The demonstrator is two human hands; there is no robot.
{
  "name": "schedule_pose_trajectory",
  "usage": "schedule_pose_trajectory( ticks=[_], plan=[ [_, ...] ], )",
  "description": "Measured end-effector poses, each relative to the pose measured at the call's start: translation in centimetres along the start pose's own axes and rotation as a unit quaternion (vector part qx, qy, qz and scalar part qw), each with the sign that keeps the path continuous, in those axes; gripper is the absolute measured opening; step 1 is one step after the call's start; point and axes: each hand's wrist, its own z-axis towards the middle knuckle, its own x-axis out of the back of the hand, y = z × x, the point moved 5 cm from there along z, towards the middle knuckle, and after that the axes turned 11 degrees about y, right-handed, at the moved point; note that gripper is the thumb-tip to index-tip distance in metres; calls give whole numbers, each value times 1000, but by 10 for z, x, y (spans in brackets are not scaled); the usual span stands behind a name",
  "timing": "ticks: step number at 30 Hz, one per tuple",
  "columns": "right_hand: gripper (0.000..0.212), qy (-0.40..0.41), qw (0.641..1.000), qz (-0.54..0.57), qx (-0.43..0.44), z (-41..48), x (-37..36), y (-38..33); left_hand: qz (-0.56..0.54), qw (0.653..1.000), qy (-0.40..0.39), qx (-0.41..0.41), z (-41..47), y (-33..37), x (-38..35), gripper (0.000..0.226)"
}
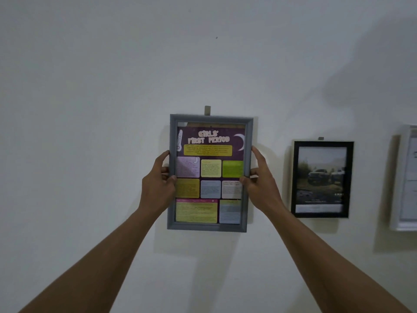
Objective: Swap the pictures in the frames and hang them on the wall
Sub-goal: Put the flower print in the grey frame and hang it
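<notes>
A grey frame [209,119] with a colourful purple poster [209,175] sits against the white wall at the centre, upright and slightly tilted. My left hand [158,184] grips its left edge and my right hand [259,177] grips its right edge, thumbs on the front. A small hanger tab [207,110] sticks up just above the frame's top edge. To the right hangs a black frame [321,144] with a picture of a truck [320,177].
A white frame [404,224] hangs at the far right, cut off by the view's edge. A small dark mark or nail [216,37] shows high on the wall above the grey frame. Bare wall spreads to the left.
</notes>
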Motion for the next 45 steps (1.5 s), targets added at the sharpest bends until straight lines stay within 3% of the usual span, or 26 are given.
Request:
schedule_pose_trajectory(
  ticks=[13,17,24,32,38,45],
  plan=[
    [76,22,996,91,6,-8,47,-28,-120,991,-52,-7,-1,65,16,60],
    [72,22,994,107,-7,-16,81,-30,-153,986,-58,30,-22,84,12,54],
    [65,6,992,110,-53,-48,157,-8,-190,935,-259,148,-101,111,-14,89],
    [60,-24,990,69,-121,-130,224,39,-207,922,-218,244,-223,122,-28,72],
    [58,-51,982,43,-177,-198,250,84,-159,905,-248,308,-313,117,-26,86],
    [54,-59,955,24,-291,-291,248,144,-108,905,-200,360,-393,86,-17,65]
  ],
)
